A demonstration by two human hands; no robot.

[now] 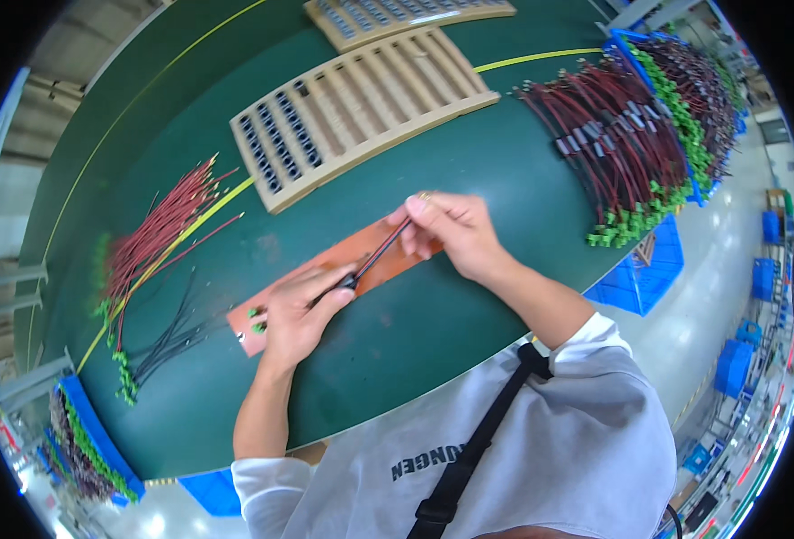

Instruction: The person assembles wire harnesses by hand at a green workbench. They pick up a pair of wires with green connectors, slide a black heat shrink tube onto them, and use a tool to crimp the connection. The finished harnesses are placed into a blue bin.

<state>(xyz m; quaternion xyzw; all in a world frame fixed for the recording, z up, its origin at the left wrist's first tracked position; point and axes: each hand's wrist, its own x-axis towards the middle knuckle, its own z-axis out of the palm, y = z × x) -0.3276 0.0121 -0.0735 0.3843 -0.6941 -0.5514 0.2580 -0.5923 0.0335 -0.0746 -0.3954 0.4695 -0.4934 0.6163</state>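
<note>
A red-and-black wire lead (384, 247) stretches between my two hands over a flat copper-coloured strip (386, 277) on the green table. My left hand (298, 314) is closed around its lower part, where a small black piece (349, 282) sticks out by the fingers. Beside that hand, green connectors (257, 325) lie at the strip's left end; whether they belong to the held lead is hidden under the palm. With fingers pinched, my right hand (458, 234) grips the lead's upper end, and the tip itself is covered by the fingers.
A slotted wooden tray (361, 112), its left rows filled with dark round parts, sits beyond my hands; another tray (415, 20) lies behind it. Red wires (168, 220) and black wires (174, 332) lie at left. Bundled leads (617, 135) and a blue bin (698, 184) stand right.
</note>
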